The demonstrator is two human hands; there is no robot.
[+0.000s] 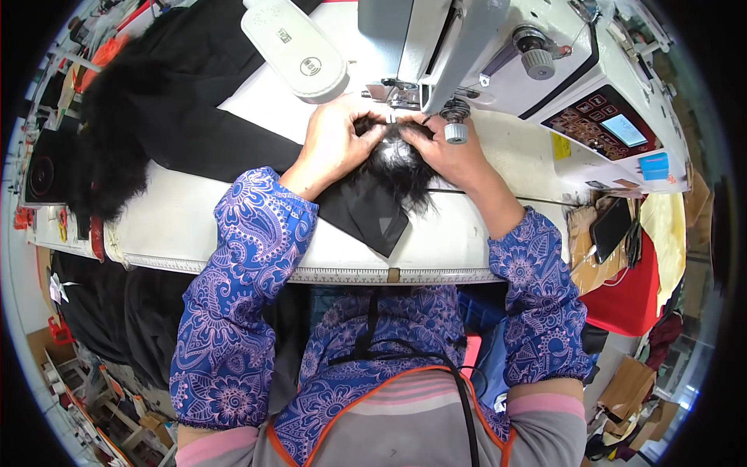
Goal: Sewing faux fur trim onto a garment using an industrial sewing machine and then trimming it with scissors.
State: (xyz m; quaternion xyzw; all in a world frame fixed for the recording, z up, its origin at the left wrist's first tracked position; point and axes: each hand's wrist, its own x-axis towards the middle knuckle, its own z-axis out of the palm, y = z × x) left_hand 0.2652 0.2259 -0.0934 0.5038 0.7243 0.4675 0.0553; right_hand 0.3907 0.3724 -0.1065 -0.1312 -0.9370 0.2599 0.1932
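Black fur trim (405, 171) on black fabric lies under the head of a sewing machine (443, 54). My left hand (334, 144) closes on the left side of the fur, thumb and fingers pinching it near the needle area. On its other side, my right hand (451, 152) grips the fur the same way, thumb pressed on top. A pale patch shows between the parted hairs. The fabric's pointed black end (377, 222) hangs toward me below my hands. My fingertips are partly hidden by the fur and the machine parts.
A white oblong lamp-like device (296, 50) stands left of the machine head. A control panel (603, 128) with a lit screen is at right. More black fabric with fur (117, 148) covers the table's left. A ruler tape (342, 276) edges the table; a phone (611, 229) lies right.
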